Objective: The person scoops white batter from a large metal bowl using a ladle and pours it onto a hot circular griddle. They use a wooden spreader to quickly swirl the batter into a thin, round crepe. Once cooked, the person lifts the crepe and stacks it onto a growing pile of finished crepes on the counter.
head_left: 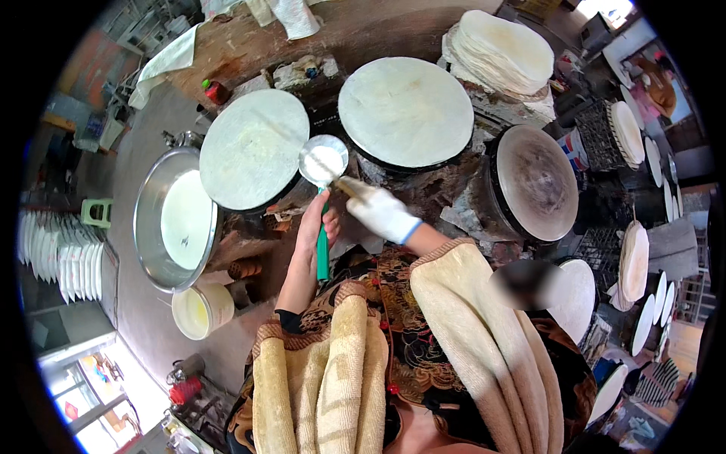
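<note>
Left hand: the bare left hand is gripping the ladle; its fingers are curling round the green handle, leaving no visible gap.
Left thumb: is lying along the handle, pointing up toward the bowl; the lower end of the handle is projecting below the hand.
Right hand: the right hand is wearing a white glove with a blue cuff; its fingers are closing on a short brown stick.
Right fingertips: are pointing toward the ladle; individual finger bends are not showing clearly under the glove.
Stick: is reaching to the near side of the bowl; whether it is touching the rim, I cannot tell.
Ladle: is sitting just right of the left round, below and left of the middle round; its bowl is holding white matter.
Rounds: both are showing pale faces, with dark edges showing beneath.
Griddle: a brown griddle is standing to the right of the gloved hand, well apart from it.
Basin: a metal basin is holding white liquid, beside the left round.
Bucket: a pale bucket is standing just below the basin, holding yellowish liquid.
Stack: thin pale sheets are lying in a stack beyond the middle round.
</note>
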Demonstrator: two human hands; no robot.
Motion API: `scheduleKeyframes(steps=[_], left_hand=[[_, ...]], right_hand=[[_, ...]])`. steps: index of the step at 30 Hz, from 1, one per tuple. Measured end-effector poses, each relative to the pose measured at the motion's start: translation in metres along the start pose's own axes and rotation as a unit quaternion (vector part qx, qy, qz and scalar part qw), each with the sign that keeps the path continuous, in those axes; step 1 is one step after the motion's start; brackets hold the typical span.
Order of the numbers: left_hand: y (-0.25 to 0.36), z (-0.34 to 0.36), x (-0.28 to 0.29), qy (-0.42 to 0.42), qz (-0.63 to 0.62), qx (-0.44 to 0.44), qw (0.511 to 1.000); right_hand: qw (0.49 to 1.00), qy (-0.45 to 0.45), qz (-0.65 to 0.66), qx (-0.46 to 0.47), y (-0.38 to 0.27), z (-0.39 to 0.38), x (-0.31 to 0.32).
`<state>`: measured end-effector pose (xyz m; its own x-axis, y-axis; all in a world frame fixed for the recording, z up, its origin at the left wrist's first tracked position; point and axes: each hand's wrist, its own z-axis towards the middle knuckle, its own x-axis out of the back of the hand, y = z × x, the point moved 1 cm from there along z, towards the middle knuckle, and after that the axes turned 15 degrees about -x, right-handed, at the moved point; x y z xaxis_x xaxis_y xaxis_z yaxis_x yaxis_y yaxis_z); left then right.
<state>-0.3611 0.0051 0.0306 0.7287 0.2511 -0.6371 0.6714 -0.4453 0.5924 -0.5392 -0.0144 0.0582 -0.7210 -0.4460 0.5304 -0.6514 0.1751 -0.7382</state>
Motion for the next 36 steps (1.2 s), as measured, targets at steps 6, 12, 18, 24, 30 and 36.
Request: scheduleKeyframes(steps=[6, 12, 18, 24, 30, 36], left_hand=[[0.007, 0.013, 0.015, 0.035, -0.04, -0.047, 0.997], [0.016, 0.013, 0.024, 0.024, 0.016, -0.039, 0.999], [0.021, 0.015, 0.02, -0.06, -0.109, -0.037, 0.992], [0.023, 0.004, 0.026, -0.069, -0.139, -0.055, 0.986], [0.024, -0.009, 0.037, -0.015, -0.158, -0.073, 0.985], [0.027, -0.014, 0.036, 0.028, -0.108, -0.092, 0.989]], right_hand=[[0.995, 0.068, -0.069, 0.004, 0.088, -0.071, 0.08], [0.964, -0.175, 0.174, -0.096, 0.119, -0.118, 0.086], [0.874, -0.208, 0.418, -0.133, 0.132, -0.084, 0.1], [0.981, 0.102, 0.133, -0.1, 0.146, -0.023, 0.113], [0.928, 0.109, -0.311, -0.171, 0.104, -0.022, 0.11], [0.927, 0.099, -0.329, -0.151, 0.089, -0.017, 0.104]])
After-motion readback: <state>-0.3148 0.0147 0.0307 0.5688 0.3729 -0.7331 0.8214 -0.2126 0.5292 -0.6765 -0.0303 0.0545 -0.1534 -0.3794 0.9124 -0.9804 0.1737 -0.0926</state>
